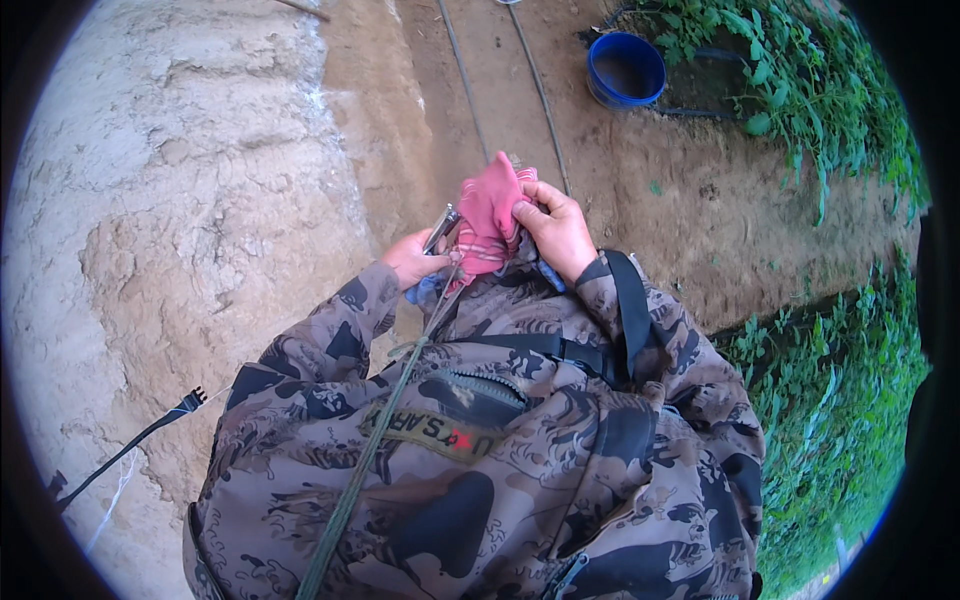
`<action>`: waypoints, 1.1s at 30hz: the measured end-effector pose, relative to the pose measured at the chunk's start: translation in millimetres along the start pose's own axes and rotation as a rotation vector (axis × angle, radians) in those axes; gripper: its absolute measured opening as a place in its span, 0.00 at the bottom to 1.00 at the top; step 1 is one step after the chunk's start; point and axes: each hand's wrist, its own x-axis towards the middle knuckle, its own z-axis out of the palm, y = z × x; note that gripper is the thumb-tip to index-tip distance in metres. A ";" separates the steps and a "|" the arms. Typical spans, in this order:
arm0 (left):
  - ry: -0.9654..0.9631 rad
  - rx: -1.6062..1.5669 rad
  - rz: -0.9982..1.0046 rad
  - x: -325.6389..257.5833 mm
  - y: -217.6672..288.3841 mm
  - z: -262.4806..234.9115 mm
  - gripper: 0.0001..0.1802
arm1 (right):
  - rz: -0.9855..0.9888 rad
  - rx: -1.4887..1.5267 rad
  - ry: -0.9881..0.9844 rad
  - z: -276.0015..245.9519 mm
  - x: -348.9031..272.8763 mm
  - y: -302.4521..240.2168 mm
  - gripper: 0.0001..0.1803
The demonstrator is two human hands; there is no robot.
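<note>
A bunched pink cloth (490, 212) with pale stripes is in front of my body, between my two hands. My right hand (561, 236) pinches its right side between thumb and fingers. My left hand (413, 260) is closed around a silver and dark metal tool (440, 230) at the cloth's left edge; too little of the tool shows to tell its kind. A green cord (372, 440) runs up over my camouflage jacket (520, 480) to the cloth's lower end, where it looks gathered. Bits of blue fabric show below the cloth.
A blue bucket (626, 70) stands on the dirt ground at the far right. Two dark hoses (535, 75) run along the ground ahead. A pale earthen wall (200, 180) rises on the left, with a black buckled strap (150, 430) nearby. Leafy green plants (830, 400) line the right.
</note>
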 end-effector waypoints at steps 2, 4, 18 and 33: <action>0.071 0.194 -0.020 5.3 0.9 -4.9 0.13 | 0.014 -0.026 -0.064 2.4 -1.4 1.6 0.14; 0.080 0.213 -0.019 12.4 -2.8 -10.6 0.13 | -0.013 -0.069 -0.133 4.2 -4.9 1.4 0.14; 0.153 0.296 0.007 53.6 16.6 4.7 0.18 | -0.015 0.125 -0.122 9.9 2.0 -8.1 0.13; -0.170 -0.218 -0.288 51.0 6.8 18.6 0.12 | -0.122 -0.609 -0.859 0.0 -3.4 -25.9 0.13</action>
